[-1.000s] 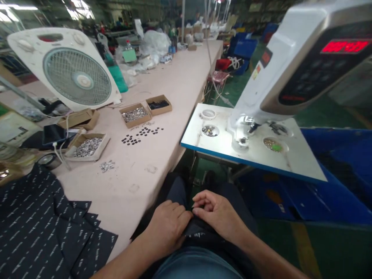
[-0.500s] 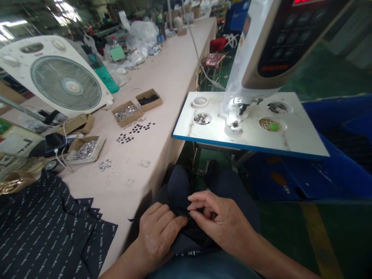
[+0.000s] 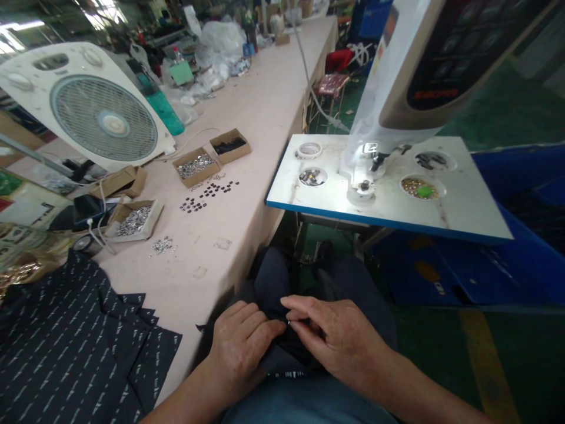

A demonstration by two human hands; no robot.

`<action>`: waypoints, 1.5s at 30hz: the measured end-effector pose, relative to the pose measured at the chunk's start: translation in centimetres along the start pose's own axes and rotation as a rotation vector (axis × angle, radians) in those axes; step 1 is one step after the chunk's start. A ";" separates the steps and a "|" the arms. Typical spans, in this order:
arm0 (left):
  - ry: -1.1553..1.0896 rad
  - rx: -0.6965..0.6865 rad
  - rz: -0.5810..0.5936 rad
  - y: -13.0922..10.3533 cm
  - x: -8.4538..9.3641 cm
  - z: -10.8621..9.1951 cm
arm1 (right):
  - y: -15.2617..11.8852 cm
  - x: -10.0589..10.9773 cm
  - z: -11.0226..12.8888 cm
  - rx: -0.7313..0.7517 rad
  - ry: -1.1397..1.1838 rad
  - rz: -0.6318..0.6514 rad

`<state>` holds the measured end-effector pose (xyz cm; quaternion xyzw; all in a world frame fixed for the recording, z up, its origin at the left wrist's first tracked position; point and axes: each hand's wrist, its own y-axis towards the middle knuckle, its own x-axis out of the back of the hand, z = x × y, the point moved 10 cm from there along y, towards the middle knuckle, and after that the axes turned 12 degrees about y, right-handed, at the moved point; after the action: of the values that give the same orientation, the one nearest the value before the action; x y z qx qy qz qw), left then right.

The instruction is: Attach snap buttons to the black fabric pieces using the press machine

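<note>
Dark printed fabric [image 3: 286, 366] lies across my lap, with a line of white lettering near its lower edge. My left hand [image 3: 245, 338] is closed on this cloth, its thumb pressing toward the middle. Close beside it, my right hand [image 3: 335, 333] has its fingers curled and its thumb tip against the cloth. A tiny shiny speck [image 3: 288, 322] shows at that thumb tip, too small to name. What lies inside the right fingers is hidden.
Ahead on the right stands a snap-press-like machine [image 3: 364, 171] on a white board [image 3: 326, 203] with cups of small parts. The table [image 3: 238, 206] at left holds a box fan [image 3: 108, 121], boxes of metal fasteners [image 3: 135, 224], loose black caps [image 3: 194, 205] and stacked printed fabric [image 3: 88, 347].
Both hands stay nearly in place over the cloth, the fingers shifting slightly. The view has turned a little, so the table and machine appear moved to the right.
</note>
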<state>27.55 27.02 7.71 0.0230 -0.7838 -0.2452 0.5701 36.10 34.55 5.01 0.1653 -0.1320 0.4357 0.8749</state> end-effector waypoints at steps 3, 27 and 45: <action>-0.004 0.035 0.007 0.0 -0.1 0.4 | 0.1 -0.4 0.9 0.086 -0.080 0.052; -0.390 0.625 0.430 -1.3 -5.0 5.1 | 0.5 -1.9 -1.8 -0.123 -0.027 0.199; -1.141 0.942 0.742 -4.0 -9.3 4.5 | 0.2 -3.1 -6.7 -0.599 0.778 0.184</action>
<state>25.78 28.09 -3.20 -0.1287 -0.9301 0.3388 0.0594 34.67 35.15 -2.21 -0.2803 0.0706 0.4832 0.8264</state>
